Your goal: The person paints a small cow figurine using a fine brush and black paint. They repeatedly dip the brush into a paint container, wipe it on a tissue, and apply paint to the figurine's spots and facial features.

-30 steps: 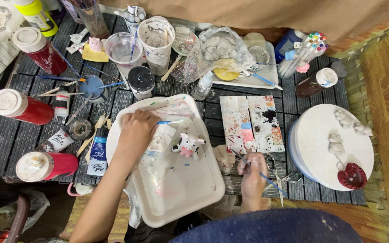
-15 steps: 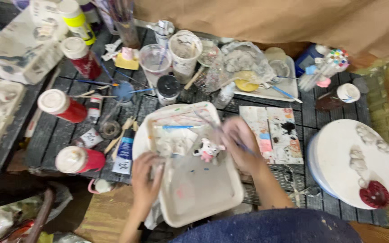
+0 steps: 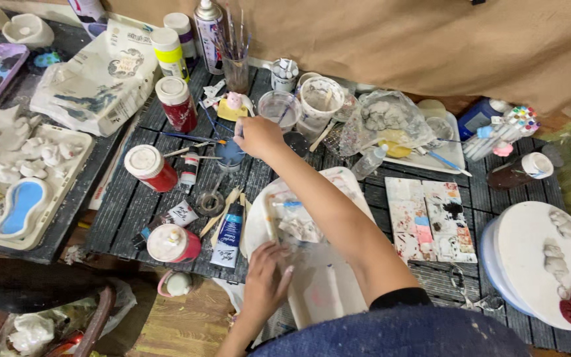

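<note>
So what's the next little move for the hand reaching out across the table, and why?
Probably lower the right hand slightly toward the small blue dish just below its fingers. That hand is stretched out right at the dish, while the left hand rests on the white tray. Whether the right hand holds a brush I cannot tell.

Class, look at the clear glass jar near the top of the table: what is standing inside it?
Inside the glass jar stands a bunch of thin paintbrushes, tips up. Their lower ends are blurred by the glass; any liquid cannot be told.
</note>
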